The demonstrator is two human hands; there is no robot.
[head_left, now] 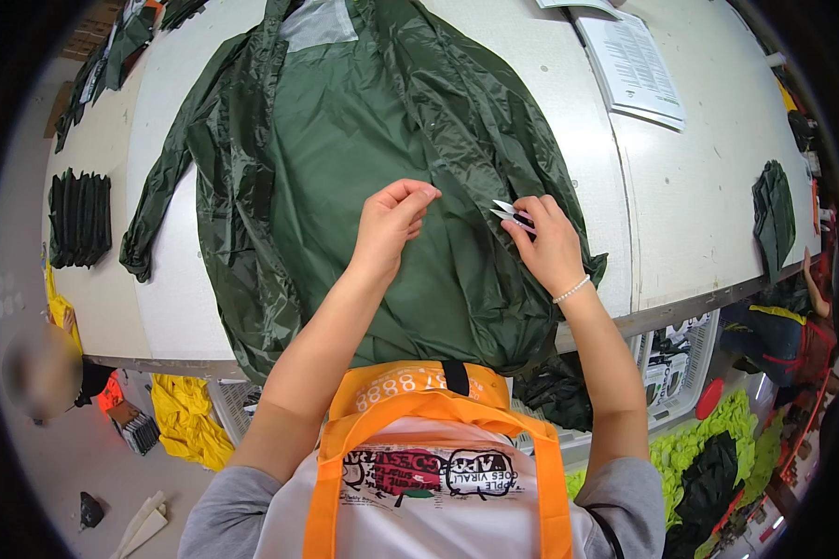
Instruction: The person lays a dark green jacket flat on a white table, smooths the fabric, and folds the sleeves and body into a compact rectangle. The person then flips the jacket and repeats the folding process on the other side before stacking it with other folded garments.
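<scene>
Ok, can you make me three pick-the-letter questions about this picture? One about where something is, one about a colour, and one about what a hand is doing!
1. Where do the printed sheets lie?
A. on the table, up to the right of the jacket
B. on the floor
C. on top of the jacket

2. What colour is the jacket?
A. yellow
B. dark green
C. red

3. What is the right hand doing?
A. lying flat and empty
B. holding small metal snips
C. lifting the sheets

Answers:
1 A: the printed sheets rest on the white table, beside the jacket.
2 B: its fabric is dark green all over.
3 B: the right hand pinches the small metal snips; the left hand touches the fabric.
</scene>
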